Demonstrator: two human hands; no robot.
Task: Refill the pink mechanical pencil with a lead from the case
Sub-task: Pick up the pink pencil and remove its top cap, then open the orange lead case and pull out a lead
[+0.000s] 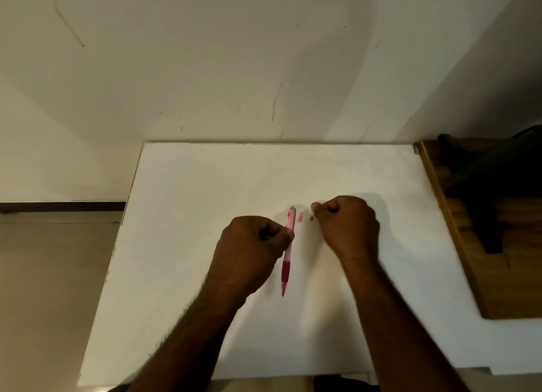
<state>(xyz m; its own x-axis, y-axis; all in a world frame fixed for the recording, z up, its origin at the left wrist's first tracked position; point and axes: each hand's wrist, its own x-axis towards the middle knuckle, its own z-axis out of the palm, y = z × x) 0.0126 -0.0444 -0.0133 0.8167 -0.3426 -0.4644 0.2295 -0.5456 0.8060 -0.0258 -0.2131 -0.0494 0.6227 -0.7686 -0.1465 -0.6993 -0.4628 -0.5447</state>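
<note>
Pink pencil (pixel 288 252) lies on the white table (pixel 190 245), tip toward you, open top end away from you. Your left hand (pixel 249 245) pinches its barrel near the middle, fingers curled. Just right of the pencil's top end sits a small pink cap (pixel 300 217); further right, a tiny dark piece (pixel 311 218). Your right hand (pixel 347 223) is curled, fingertips together beside that piece; whether they grip anything cannot be told.

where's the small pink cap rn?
Head view: the small pink cap lies on the white tabletop, just right of the pink mechanical pencil's top end, between it and the right hand.
</note>
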